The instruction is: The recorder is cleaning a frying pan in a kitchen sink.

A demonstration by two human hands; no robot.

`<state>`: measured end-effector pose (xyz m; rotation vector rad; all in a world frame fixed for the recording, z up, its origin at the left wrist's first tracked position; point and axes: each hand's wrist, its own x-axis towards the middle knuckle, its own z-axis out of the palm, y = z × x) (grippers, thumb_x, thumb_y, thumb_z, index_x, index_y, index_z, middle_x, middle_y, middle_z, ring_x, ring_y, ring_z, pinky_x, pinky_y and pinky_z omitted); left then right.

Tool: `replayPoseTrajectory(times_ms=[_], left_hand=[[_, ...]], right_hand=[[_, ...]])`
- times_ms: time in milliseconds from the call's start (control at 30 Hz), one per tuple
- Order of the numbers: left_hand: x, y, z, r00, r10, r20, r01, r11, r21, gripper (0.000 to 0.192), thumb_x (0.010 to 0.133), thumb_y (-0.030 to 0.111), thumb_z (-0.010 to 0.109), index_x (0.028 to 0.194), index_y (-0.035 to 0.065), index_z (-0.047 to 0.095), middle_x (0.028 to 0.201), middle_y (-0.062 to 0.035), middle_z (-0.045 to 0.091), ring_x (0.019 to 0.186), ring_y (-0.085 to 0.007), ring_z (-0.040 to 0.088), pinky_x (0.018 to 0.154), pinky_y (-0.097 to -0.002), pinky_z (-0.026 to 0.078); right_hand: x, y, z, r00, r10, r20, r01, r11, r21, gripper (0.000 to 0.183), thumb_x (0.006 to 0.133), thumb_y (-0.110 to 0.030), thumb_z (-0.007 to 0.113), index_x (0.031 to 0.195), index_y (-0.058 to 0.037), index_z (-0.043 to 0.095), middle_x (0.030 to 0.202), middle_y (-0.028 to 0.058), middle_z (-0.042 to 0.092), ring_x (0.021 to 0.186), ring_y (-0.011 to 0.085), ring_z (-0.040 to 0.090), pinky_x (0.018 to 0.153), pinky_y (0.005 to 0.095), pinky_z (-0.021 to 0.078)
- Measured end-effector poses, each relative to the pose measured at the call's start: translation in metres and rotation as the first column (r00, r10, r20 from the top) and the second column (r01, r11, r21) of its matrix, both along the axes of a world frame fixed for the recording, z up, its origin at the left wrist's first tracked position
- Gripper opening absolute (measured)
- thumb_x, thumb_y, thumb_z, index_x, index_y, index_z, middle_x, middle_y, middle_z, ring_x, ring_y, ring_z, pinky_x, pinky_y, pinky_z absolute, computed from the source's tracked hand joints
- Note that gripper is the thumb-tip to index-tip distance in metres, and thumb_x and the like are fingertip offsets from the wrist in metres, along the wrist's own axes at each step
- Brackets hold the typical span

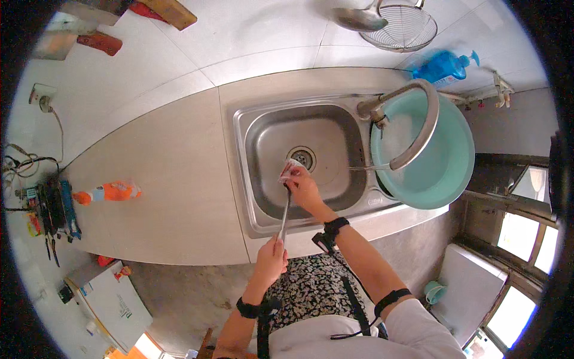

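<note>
My left hand [270,261] grips the lower end of a long, thin metal utensil [285,214] at the sink's front rim. The utensil slants up over the stainless steel sink [329,197], and its far end looks dark beside my right hand [304,188]. Between the fingers of that hand is a crumpled pink-and-white cloth [289,168], close to the utensil's dark end. Part of this end is hidden by the fingers. Just beyond the cloth lies the round drain [301,158]. From the curved faucet [415,152] at the right, a thin stream of water [361,168] runs into the basin.
A green plastic basin [430,179] stands right of the sink, under the faucet's arc. Behind it is a blue pump bottle [441,69]. An orange bottle [117,190] lies on the left countertop [179,179]. A ladle [358,19] and a wire strainer [406,29] hang on the wall.
</note>
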<state>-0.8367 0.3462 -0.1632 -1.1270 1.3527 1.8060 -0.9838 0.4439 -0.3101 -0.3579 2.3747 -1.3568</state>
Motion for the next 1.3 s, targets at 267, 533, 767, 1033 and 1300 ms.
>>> replayPoseTrajectory(times_ms=[267, 533, 767, 1033, 1300], left_hand=[[0.007, 0.001, -0.011, 1.0, 0.017, -0.026, -0.017, 1.0, -0.009, 0.02, 0.094, 0.021, 0.035, 0.097, 0.0052, 0.046, 0.06, 0.0007, 0.04, 0.043, -0.0056, 0.034, 0.037, -0.0215, 0.029], [0.01, 0.007, -0.016, 1.0, 0.018, -0.012, -0.019, 0.997, -0.069, 0.024, 0.094, 0.021, 0.035, 0.108, 0.0054, 0.046, 0.061, 0.0008, 0.04, 0.043, -0.006, 0.036, 0.037, -0.0212, 0.03], [0.016, 0.006, -0.025, 0.997, 0.073, -0.019, -0.074, 0.997, -0.031, 0.024, 0.095, 0.02, 0.034, 0.109, 0.0063, 0.047, 0.062, 0.0011, 0.041, 0.045, -0.006, 0.037, 0.037, -0.0208, 0.031], [0.01, 0.013, -0.019, 0.996, 0.075, -0.047, -0.077, 0.996, -0.051, 0.023, 0.095, 0.021, 0.035, 0.105, 0.0046, 0.046, 0.063, 0.0006, 0.042, 0.045, -0.0058, 0.037, 0.037, -0.0211, 0.031], [0.012, 0.008, -0.026, 0.994, 0.077, -0.079, -0.082, 0.995, -0.063, 0.023, 0.095, 0.022, 0.035, 0.101, 0.004, 0.047, 0.064, -0.0003, 0.043, 0.045, -0.0057, 0.036, 0.038, -0.0207, 0.031]], right_hand=[[0.024, -0.001, -0.01, 0.999, 0.04, -0.013, -0.041, 0.998, -0.058, 0.017, 0.079, -0.011, 0.055, 0.093, -0.0125, 0.066, 0.112, 0.0158, 0.051, 0.103, 0.0341, 0.051, 0.088, 0.0383, 0.0422], [0.006, -0.001, -0.035, 0.968, -0.17, -0.186, 0.162, 0.985, -0.056, 0.02, 0.077, -0.005, 0.054, 0.093, -0.0099, 0.064, 0.111, 0.0183, 0.049, 0.1, 0.0357, 0.049, 0.087, 0.0394, 0.0421], [0.003, -0.002, -0.046, 0.934, -0.253, -0.252, 0.257, 0.966, -0.018, 0.017, 0.078, -0.012, 0.056, 0.092, -0.0083, 0.064, 0.103, 0.0184, 0.051, 0.093, 0.0355, 0.051, 0.081, 0.0411, 0.0425], [0.006, 0.0, -0.027, 0.964, -0.25, -0.091, 0.261, 0.955, 0.139, 0.016, 0.078, -0.008, 0.053, 0.088, -0.0068, 0.065, 0.102, 0.0206, 0.052, 0.095, 0.0366, 0.05, 0.083, 0.0424, 0.0429], [0.002, 0.002, -0.036, 0.969, -0.169, -0.179, 0.198, 0.967, 0.158, 0.015, 0.077, -0.01, 0.054, 0.086, -0.0049, 0.065, 0.097, 0.0216, 0.053, 0.09, 0.0367, 0.052, 0.079, 0.0412, 0.0438]])
